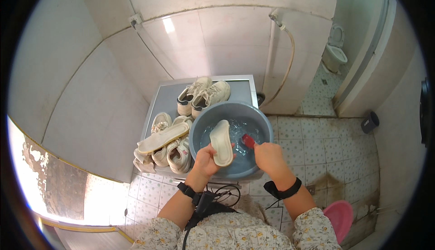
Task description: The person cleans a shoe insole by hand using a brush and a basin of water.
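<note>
My left hand [206,160] grips a cream shoe insole [220,142] by its lower part, held tilted over a grey-blue basin [196,124]. Rippling water [235,161] fills the lower part of the basin. In my closed right hand [269,159] is a small red brush [248,141], its head above the water and just right of the insole, not touching it. Its bristles cannot be made out. To the left of the basin, a second insole [163,138] with a yellowish edge lies across a pile of off-white shoes [179,155].
A pair of off-white sneakers [211,94] stands behind the basin on a grey-topped table [241,87]. A hose [290,62] hangs from a wall tap. Right of me are a pink basin [340,218] and a dark bin [370,122]. Black cables [226,195] hang before my waist.
</note>
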The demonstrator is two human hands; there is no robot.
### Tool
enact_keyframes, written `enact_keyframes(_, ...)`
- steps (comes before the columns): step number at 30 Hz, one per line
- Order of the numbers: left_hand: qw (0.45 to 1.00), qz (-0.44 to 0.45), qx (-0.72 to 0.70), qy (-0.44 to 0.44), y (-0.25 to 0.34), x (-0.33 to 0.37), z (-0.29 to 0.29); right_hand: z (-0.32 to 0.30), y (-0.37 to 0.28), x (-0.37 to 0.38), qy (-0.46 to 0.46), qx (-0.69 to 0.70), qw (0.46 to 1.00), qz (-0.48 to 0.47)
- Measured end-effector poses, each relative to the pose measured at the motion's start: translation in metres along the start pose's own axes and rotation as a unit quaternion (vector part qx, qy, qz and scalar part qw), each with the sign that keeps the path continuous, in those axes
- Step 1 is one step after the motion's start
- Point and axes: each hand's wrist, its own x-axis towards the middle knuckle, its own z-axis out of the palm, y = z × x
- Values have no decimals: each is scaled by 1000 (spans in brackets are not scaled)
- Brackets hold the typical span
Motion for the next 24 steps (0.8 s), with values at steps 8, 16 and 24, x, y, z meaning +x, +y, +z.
enact_keyframes(8,993,87,68,44,-9,6,-3,-28,-15,-50,145,318,937,14)
enact_keyframes(16,981,85,174,12,-19,12,15,1,-44,-17,137,308,941,28)
enact_keyframes(24,999,49,-11,6,-12,14,8,12,-36,-89,92,298,949,-38)
